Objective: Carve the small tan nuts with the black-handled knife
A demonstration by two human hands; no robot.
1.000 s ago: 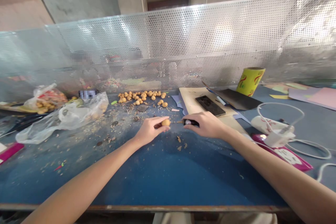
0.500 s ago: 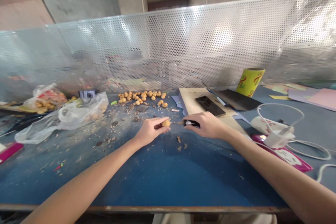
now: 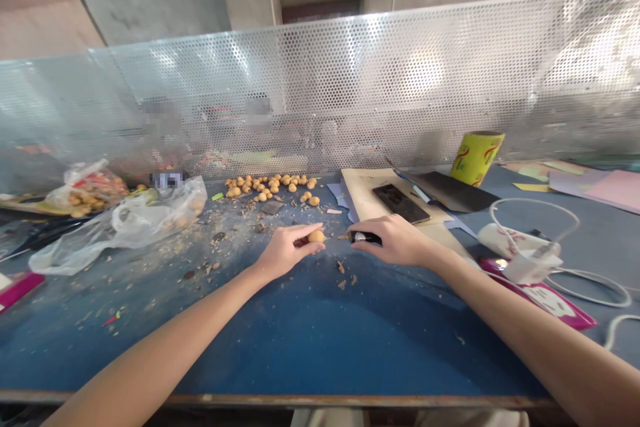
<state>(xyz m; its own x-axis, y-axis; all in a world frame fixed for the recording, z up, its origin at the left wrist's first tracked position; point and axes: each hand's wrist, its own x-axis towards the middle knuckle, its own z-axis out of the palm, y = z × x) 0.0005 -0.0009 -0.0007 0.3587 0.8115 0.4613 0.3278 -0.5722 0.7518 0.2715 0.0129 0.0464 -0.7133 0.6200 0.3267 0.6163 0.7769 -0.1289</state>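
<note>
From where I'm standing, the head view is showing the left hand point(image 3: 285, 250) pinching a ball point(image 3: 316, 236) between thumb and fingers, while the right hand point(image 3: 400, 239) is gripping a black tool point(image 3: 366, 237) at its three o'clock, fingers closed. The thin tip is pointing at the ball; whether it's touching, I can't tell. More balls point(image 3: 274, 183) are lying at eleven o'clock. Lining up tip and ball seems to be calling for steady fingers.

Round, yellow-brown ball point(image 3: 316, 236); black-handled tool point(image 3: 367, 237), roughly level, thin tip toward ball; both between table's point(image 3: 320, 340) front and rear edges.
</note>
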